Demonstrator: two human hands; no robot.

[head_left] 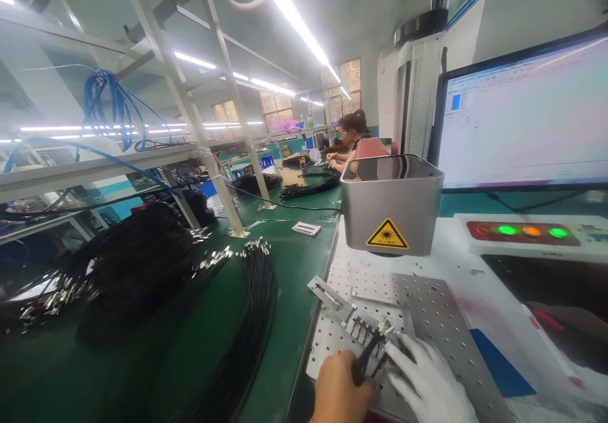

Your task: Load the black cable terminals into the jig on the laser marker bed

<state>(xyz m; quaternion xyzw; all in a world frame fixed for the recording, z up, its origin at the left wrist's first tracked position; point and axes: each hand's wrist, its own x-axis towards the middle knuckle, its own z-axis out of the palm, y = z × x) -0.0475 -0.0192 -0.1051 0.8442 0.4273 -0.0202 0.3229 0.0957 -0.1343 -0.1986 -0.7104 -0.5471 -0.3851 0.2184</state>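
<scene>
My bare left hand (342,385) is closed around a short bundle of black cables (367,354) with silvery metal connectors (384,327) at their tips. These tips are over a slotted metal fixture (363,329), where several connectors appear to sit in a row. My right hand (427,375), in a white glove, lies just right of the bundle with its fingers stretched out and apart. Its foremost fingertip is at the connectors; whether it touches them I cannot tell. The fixture rests on a perforated metal plate (434,309).
Above the plate hangs a grey laser head (392,211) with a yellow warning sign. A monitor (522,119) and a panel with lit buttons (522,232) stand right. Black cable bundles (259,296) cover the green table (294,271) at left. A co-worker (354,135) sits farther back.
</scene>
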